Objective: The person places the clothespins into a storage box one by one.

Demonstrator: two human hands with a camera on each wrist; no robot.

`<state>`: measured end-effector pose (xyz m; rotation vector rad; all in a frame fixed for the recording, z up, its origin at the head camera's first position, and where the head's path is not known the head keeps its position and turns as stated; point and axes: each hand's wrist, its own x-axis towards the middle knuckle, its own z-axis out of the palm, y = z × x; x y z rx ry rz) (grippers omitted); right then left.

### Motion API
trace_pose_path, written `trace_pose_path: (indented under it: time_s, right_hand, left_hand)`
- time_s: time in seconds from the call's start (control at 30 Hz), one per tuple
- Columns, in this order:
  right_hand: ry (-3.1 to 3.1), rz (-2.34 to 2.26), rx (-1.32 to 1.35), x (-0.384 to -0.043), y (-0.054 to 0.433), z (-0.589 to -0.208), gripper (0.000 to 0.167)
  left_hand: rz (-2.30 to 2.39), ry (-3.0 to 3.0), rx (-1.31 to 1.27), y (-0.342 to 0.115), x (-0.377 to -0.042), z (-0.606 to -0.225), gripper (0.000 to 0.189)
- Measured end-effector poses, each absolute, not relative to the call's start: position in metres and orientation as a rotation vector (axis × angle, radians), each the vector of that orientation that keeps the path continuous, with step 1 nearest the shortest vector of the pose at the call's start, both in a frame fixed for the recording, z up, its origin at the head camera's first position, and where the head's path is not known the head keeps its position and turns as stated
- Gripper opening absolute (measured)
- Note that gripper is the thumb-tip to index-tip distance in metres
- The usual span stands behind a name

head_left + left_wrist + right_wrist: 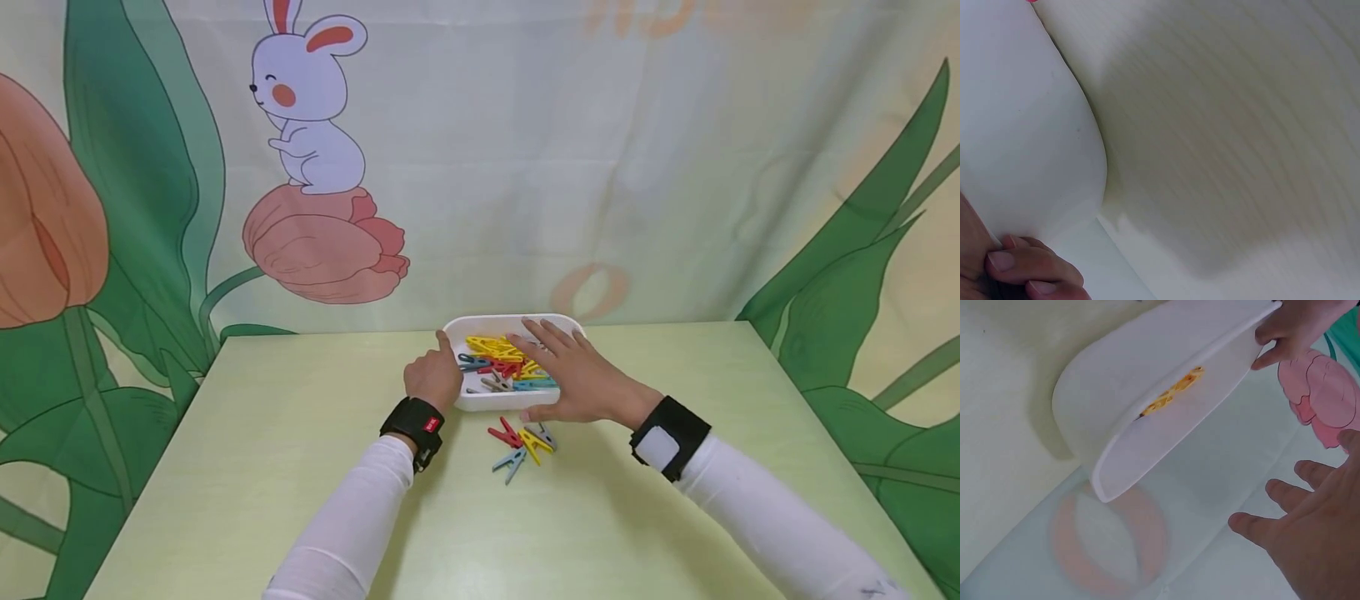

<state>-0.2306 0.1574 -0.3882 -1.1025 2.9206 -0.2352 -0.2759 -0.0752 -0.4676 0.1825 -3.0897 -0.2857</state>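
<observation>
A white plastic basin stands at the back of the table, holding a heap of yellow clothespins with red, blue and brownish ones. My left hand grips its left rim, and in the left wrist view curled fingers show at the rim. Over the basin's right side my right hand is spread, fingers straight, hiding part of the heap. The right wrist view shows that hand's fingers apart from the wall. In front of the basin lie several loose clothespins: red, yellow, light blue and grey.
The pale wood-grain table ends at a hanging cloth right behind the basin. The cloth is printed with a rabbit and large plants.
</observation>
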Motion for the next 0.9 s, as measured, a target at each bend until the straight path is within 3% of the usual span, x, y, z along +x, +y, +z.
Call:
trace_pose_path:
  time_s: [0.53, 0.9]
  right_hand:
    - [2.792, -0.213, -1.195, -0.195, 0.157, -0.416, 0.108]
    - [2.672, -0.223, -1.192, -0.18, 0.147, -0.433, 0.1]
  left_hand:
    - [-0.265, -3.075, 0.167, -0.075, -0.274, -0.467, 0.067]
    - [-0.273, -3.011, 0.126, -0.077, -0.274, -0.469, 0.062]
